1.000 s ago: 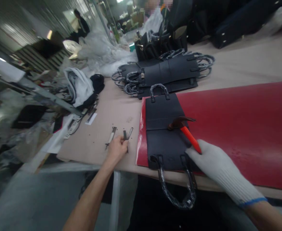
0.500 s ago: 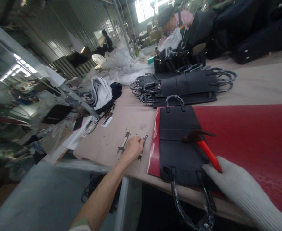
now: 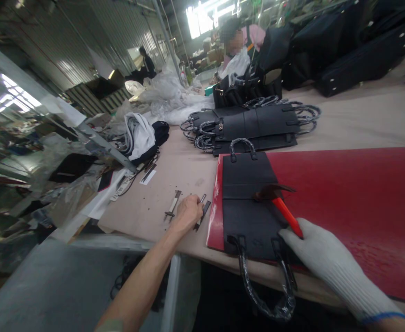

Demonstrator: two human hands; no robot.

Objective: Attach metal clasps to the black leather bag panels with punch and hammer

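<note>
far left on the counter (image 3: 174, 170) lay a soft heap of white and black cloth (image 3: 142, 133). next to it came a flat silver metal piece (image 3: 172, 207), lying alone.

the bare left hand (image 3: 188, 213) had its fingers curled down tight on a thin dark metal strip (image 3: 202, 214). a second before, the strips stood in a little v above the fingers. now this strip lay turned and lower, pulled in under the fingertips, just beside the red mat (image 3: 343, 193). so the work was at the strips, not at hitting.

the mat was smooth, shiny and wide. on its left end lay a flat black bag piece (image 3: 249, 198), dull and stiff, with a fold line across the middle. its near handles (image 3: 264, 295) were round loops wrapped in crinkly plastic, hanging off the counter edge.

the hammer (image 3: 280, 205) had not moved. its dark metal head lay on the bag piece, and its handle was bright orange. the right hand (image 3: 321, 256), in a knitted white glove, was closed round the end of that handle.

far behind, more black bag pieces (image 3: 254, 124) lay stacked.
</note>
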